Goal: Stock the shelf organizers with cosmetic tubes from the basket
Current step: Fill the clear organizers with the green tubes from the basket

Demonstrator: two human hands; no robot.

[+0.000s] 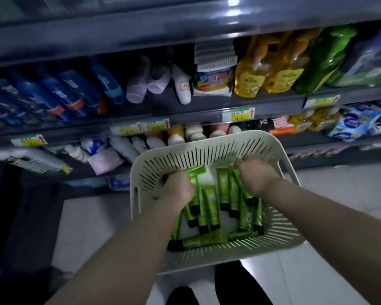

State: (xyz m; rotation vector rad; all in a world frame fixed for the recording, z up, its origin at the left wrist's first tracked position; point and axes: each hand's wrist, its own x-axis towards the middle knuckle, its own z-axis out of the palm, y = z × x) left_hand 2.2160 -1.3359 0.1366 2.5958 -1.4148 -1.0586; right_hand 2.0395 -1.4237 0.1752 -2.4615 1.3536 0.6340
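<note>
Green cosmetic tubes, black-capped, lie jumbled in a pale slotted basket in front of the person's legs, low before the shelving. Both hands are down inside it. The left hand is closed over several tubes at the basket's left side; the right hand rests on tubes near the far wall, fingers curled, though whether it actually grips any cannot be told. What supports the basket is hidden.

Beyond the basket, a lower shelf holds white and pink bottles, some tipped over; the shelf above carries blue bottles and yellow bottles. No organizers are clearly identifiable.

Risk, as judged: a multi-tube handful is slick and loose, so tubes may slide out on the lift. Reaching into the crowded shelf could topple leaning bottles.
</note>
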